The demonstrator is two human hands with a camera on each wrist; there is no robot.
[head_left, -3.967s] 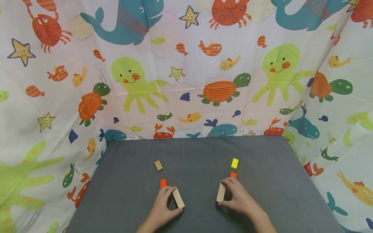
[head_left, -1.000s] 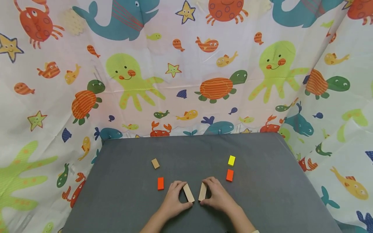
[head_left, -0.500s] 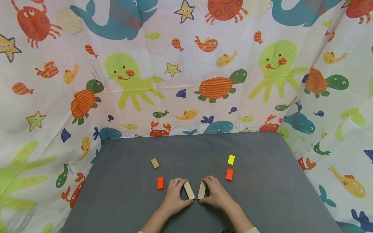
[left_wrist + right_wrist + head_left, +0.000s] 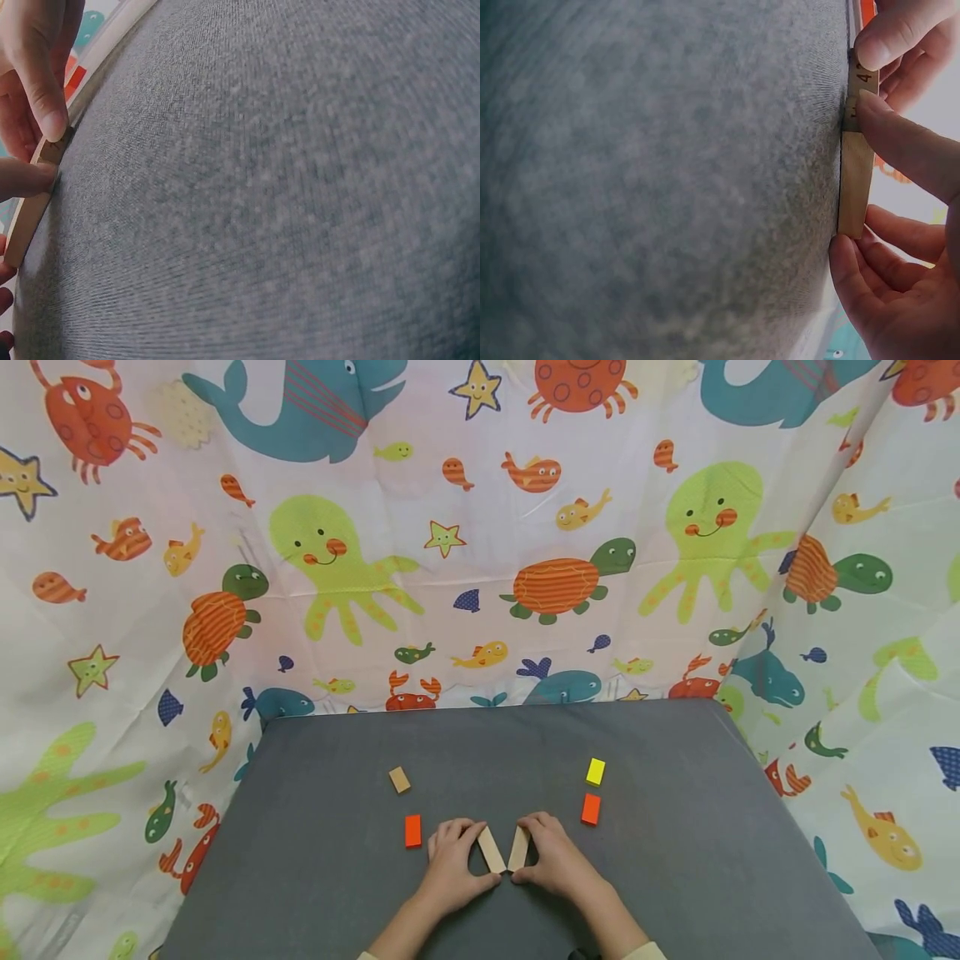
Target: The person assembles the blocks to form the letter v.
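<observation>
In the head view two pale wooden blocks lie on the dark grey table near its front, in a V with their near ends together. My left hand [image 4: 452, 868] grips the left wooden block [image 4: 491, 850] by its ends, thumb at the near end and fingertips at the far end. My right hand [image 4: 562, 860] grips the right wooden block [image 4: 518, 848] the same way. In the right wrist view the right block [image 4: 854, 184] stands close along the cloth, and dark marks show on the block ends by the two thumbs.
An orange-red block [image 4: 412, 832] and a small tan block [image 4: 400, 780] lie to the left. On the right are another orange-red block [image 4: 591, 810] and a yellow block [image 4: 596, 772]. A patterned curtain [image 4: 465, 610] hangs behind the grey table [image 4: 315, 877].
Both hands have slid their wooden blocks inward from apart, the left going right and the right going left. In the last second the near ends have closed together; the coloured blocks stay put.
</observation>
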